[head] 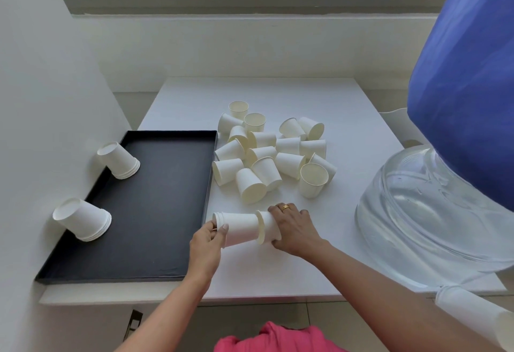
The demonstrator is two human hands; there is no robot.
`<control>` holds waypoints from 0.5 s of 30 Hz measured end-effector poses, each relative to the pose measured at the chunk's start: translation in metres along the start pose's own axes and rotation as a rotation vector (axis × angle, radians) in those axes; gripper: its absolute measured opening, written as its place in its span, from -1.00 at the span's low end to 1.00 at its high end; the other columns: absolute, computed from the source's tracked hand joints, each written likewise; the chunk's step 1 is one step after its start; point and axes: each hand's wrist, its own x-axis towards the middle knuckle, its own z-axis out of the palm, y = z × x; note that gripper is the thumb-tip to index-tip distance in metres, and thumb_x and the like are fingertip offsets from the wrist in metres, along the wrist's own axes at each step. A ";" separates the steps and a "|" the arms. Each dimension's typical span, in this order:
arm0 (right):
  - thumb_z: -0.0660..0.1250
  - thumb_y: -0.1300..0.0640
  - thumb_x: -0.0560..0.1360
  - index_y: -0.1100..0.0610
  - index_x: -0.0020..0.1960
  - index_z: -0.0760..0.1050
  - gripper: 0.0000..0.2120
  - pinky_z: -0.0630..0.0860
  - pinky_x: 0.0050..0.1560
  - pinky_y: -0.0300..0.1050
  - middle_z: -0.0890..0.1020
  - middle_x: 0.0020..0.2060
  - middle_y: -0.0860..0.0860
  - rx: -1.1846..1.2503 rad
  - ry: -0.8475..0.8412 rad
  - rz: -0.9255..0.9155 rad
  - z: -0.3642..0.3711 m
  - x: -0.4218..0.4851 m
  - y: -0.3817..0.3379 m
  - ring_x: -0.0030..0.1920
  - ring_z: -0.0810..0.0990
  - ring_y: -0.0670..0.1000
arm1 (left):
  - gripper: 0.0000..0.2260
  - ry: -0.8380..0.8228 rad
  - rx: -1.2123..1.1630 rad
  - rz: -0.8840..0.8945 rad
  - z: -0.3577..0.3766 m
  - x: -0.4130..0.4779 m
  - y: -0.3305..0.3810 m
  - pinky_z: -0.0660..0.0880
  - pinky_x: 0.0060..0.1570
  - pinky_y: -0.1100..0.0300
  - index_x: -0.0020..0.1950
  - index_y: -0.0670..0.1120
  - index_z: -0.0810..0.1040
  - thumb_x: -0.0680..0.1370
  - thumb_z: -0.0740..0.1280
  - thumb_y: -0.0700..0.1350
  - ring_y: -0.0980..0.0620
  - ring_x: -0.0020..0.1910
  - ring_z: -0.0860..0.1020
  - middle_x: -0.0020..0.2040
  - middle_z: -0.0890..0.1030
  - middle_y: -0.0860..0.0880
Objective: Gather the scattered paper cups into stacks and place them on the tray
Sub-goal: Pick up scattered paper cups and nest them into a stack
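A pile of several loose white paper cups (267, 154) lies on the white table, right of the black tray (155, 212). Two short stacks stand upside down on the tray's left side, one at the back (119, 161) and one nearer (83, 222). My left hand (207, 243) grips the base end of a stack of cups (242, 229) held on its side just above the table, beside the tray's right rim. My right hand (294, 229) holds a single cup (267, 225), whose mouth sits over the stack's open end.
A large clear water bottle (434, 212) under a blue cover (467, 101) stands at the right edge of the table. A wall borders the tray on the left. More white cups (472, 312) show at the lower right.
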 end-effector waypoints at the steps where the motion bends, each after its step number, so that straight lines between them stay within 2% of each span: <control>1: 0.34 0.01 0.41 0.09 0.37 0.22 -0.41 0.29 0.19 0.04 0.37 0.31 0.04 0.006 0.011 -0.006 -0.001 0.000 -0.002 0.32 0.29 0.10 | -0.89 -0.007 -0.001 0.005 0.001 0.000 0.000 0.44 -0.14 0.17 0.01 -0.08 0.54 0.58 0.23 -0.12 -0.11 0.00 0.57 -0.06 0.64 -0.16; 8: 0.34 -0.02 0.40 0.09 0.34 0.26 -0.43 0.29 0.14 0.02 0.41 0.27 0.04 0.035 0.057 -0.042 -0.007 0.000 -0.016 0.29 0.32 0.10 | -0.90 -0.058 -0.036 0.030 0.006 -0.002 0.007 0.43 -0.07 0.13 -0.01 -0.03 0.52 0.59 0.21 -0.14 -0.07 -0.03 0.53 -0.07 0.61 -0.13; 15: 0.35 -0.02 0.39 0.10 0.34 0.27 -0.43 0.30 0.14 0.02 0.43 0.25 0.03 0.054 0.092 -0.080 -0.010 -0.001 -0.026 0.27 0.33 0.11 | -0.86 -0.083 -0.048 0.032 0.010 -0.007 0.009 0.39 -0.19 0.28 0.06 -0.11 0.53 0.60 0.18 -0.17 0.05 -0.15 0.49 -0.11 0.59 -0.10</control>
